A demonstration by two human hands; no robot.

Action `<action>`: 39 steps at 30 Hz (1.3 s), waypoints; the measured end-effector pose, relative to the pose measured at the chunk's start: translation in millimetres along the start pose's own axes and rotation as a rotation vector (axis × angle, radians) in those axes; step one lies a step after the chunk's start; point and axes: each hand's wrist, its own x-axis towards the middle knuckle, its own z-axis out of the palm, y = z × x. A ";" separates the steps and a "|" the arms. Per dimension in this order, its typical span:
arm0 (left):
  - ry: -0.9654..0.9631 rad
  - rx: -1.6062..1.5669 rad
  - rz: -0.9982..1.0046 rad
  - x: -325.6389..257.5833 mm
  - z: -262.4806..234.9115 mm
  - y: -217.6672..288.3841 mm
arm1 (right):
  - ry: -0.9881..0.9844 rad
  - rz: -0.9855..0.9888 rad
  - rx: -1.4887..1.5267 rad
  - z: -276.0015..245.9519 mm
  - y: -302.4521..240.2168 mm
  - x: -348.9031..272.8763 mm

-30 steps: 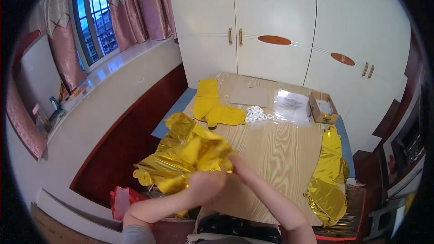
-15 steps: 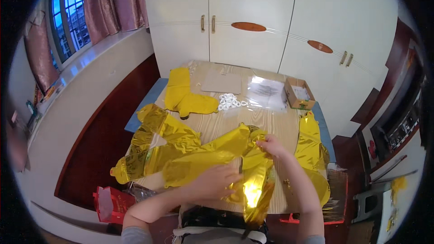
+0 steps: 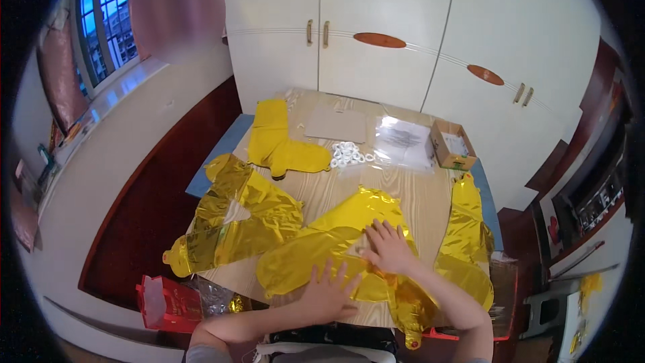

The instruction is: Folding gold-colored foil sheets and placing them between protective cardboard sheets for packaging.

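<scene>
Left hand: the left hand (image 3: 327, 294) lies flat, fingers spread, at six o'clock on the gold foil balloon (image 3: 322, 255).
Right hand: the right hand (image 3: 388, 249) lies flat, fingers spread, on the same foil.
Balloon: deflated at the table's (image 3: 396, 191) near edge.
Risk: hard pressing may crease or split a seam; slick foil may slide off toward the red bag (image 3: 168, 302) at eight o'clock.

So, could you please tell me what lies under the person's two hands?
Both the left hand and right hand press flat on a gold foil balloon spread over the wooden table. The foil beneath the palms is covered.
</scene>
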 end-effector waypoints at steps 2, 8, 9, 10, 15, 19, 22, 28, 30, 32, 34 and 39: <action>0.026 -0.140 0.036 -1.9 2.1 -14.2 | 0.011 -0.047 0.002 8.6 -3.8 -2.7; 0.170 -0.213 -0.424 23.9 -41.9 -196.9 | 0.043 -0.140 0.022 4.9 3.5 -7.7; 0.275 -0.086 -0.391 23.1 -47.4 -241.5 | 0.049 -0.134 0.021 3.1 2.4 -8.4; 0.352 0.042 -0.385 18.7 -56.5 -277.2 | 0.082 -0.128 -0.025 -1.0 -1.4 -9.4; 0.343 0.169 -0.646 17.3 -47.2 -421.8 | 0.075 -0.304 0.012 -17.7 -44.0 21.8; 0.284 0.124 -0.592 27.2 -29.3 -479.9 | 0.029 -0.529 0.053 -10.9 -85.7 75.8; 0.247 0.122 -0.539 43.7 -21.5 -497.0 | 0.061 -0.613 0.047 3.9 -101.9 111.2; -0.073 0.219 -0.461 68.8 -41.8 -493.5 | 0.013 -0.651 0.032 21.8 -105.6 133.0; -0.108 0.259 -0.437 69.4 -41.4 -497.8 | 0.007 -0.648 0.014 20.6 -107.4 133.3; -0.136 0.298 -0.411 70.0 -38.1 -500.4 | -0.020 -0.629 0.032 20.7 -108.3 133.8; -0.105 0.309 -0.382 72.5 -30.9 -503.9 | -0.036 -0.621 0.046 19.8 -108.4 135.9; 0.023 0.291 -0.362 72.0 -16.3 -512.2 | -0.039 -0.608 0.083 18.9 -109.5 137.1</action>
